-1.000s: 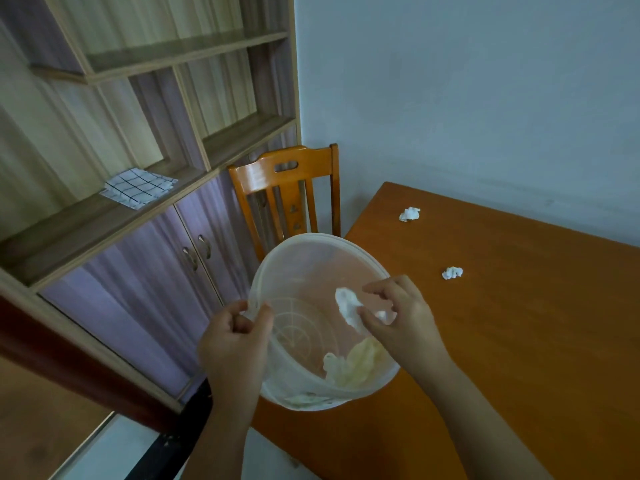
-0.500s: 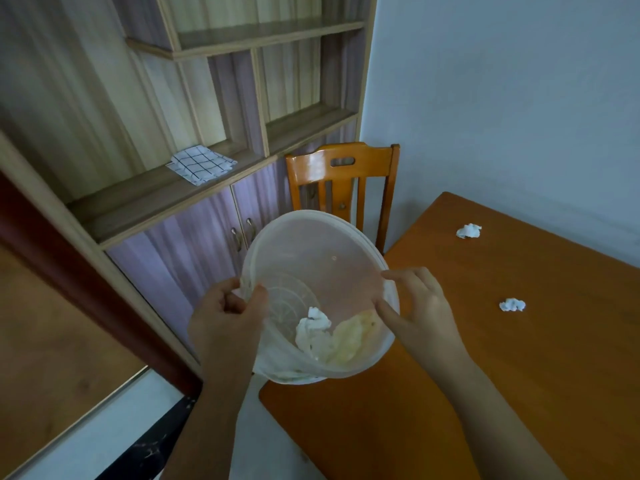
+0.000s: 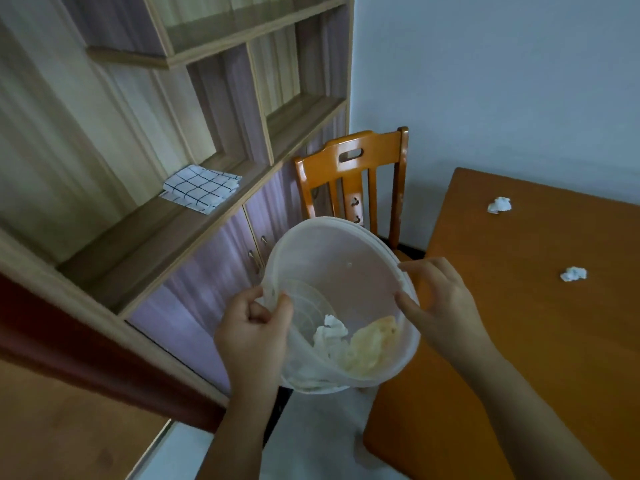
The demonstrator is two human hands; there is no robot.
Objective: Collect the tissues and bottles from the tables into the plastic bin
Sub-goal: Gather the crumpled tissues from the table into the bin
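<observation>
I hold a translucent plastic bin (image 3: 332, 258) tilted toward me, off the left edge of the orange wooden table (image 3: 540, 341). My left hand (image 3: 254, 327) pinches its near-left rim. My right hand (image 3: 440, 303) grips the right rim between thumb and fingers. Inside the bin lie a crumpled white tissue (image 3: 330, 332) and a yellowish crumpled tissue (image 3: 372, 344). Two white tissue balls rest on the table, one far (image 3: 499, 205) and one nearer (image 3: 573, 274). No bottle is in view.
An orange wooden chair (image 3: 353, 178) stands behind the bin at the table's end. A wooden shelf unit (image 3: 166, 230) with purple doors fills the left, with a folded checked cloth (image 3: 201, 188) on it. A dark red table edge (image 3: 86, 355) runs at lower left.
My right hand has dropped the white tissue into the bin and moved to grip the bin's right rim. My view has swung left, so the table sits further right.
</observation>
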